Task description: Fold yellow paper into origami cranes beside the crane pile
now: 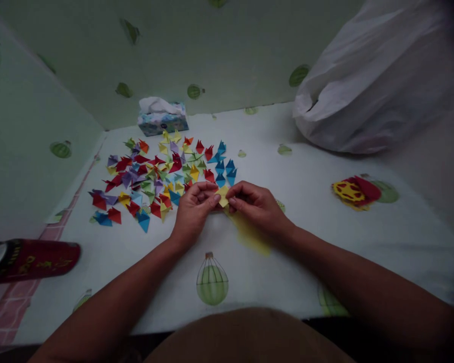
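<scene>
Between my two hands is a small folded piece of yellow paper (223, 195). My left hand (199, 205) pinches its left side with thumb and fingers. On its right edge, the fingertips of my right hand (255, 204) are closed. Beyond and to the left of my hands spreads a large group of folded paper cranes (176, 162) in red, blue, yellow, green and purple. Several blue cranes (230, 170) stand just past my fingers. Under my right wrist lies a yellow patch (255, 237), blurred, perhaps more paper.
A tissue box (162, 121) stands at the back by the wall. To the left is a red drink can (34, 258). A white plastic bag (363, 101) fills the back right. Red and yellow cut-out pieces (353, 191) lie on the right of the white patterned tabletop (287, 176).
</scene>
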`<act>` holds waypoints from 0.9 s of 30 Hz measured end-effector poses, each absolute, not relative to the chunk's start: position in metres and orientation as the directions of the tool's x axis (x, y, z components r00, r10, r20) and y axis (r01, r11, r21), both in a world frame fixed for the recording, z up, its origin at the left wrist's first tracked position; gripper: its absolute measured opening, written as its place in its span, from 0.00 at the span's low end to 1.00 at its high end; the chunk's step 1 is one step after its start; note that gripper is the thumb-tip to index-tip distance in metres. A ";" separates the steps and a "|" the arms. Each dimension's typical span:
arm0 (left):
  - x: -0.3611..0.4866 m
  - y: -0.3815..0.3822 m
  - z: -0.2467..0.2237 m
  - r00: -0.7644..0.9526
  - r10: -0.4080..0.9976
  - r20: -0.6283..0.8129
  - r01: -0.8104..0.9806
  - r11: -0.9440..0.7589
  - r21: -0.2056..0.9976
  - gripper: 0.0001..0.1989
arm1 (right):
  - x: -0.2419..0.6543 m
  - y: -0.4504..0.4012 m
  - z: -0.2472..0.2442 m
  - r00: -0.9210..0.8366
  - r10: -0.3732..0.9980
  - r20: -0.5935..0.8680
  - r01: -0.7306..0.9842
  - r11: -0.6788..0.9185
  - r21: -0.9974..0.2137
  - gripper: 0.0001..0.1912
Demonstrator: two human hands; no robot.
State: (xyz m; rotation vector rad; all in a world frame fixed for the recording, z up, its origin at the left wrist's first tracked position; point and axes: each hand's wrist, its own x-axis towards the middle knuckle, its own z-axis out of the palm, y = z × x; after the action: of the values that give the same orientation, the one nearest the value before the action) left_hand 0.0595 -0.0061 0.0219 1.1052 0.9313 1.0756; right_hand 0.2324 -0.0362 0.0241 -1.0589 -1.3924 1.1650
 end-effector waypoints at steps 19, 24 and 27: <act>0.057 -0.011 0.032 0.360 0.931 -0.067 0.045 0.055 0.997 0.16 | 0.235 -0.042 0.035 -0.095 0.989 0.115 0.239 0.135 -0.962 0.11; 0.058 -0.012 0.031 0.302 0.953 -0.033 0.043 0.021 0.999 0.15 | 0.233 -0.038 0.031 -0.114 0.992 0.061 0.133 0.076 -0.988 0.11; 0.059 -0.011 0.030 0.311 0.950 -0.020 0.040 0.008 0.999 0.14 | 0.234 -0.037 0.030 -0.161 0.986 0.047 0.093 0.063 -0.994 0.14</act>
State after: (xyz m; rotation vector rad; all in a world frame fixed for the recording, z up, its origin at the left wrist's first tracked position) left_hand 0.0590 -0.0113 0.0297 1.3599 1.0062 0.9443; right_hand 0.2336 -0.0369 0.0295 -1.1596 -1.4255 1.2359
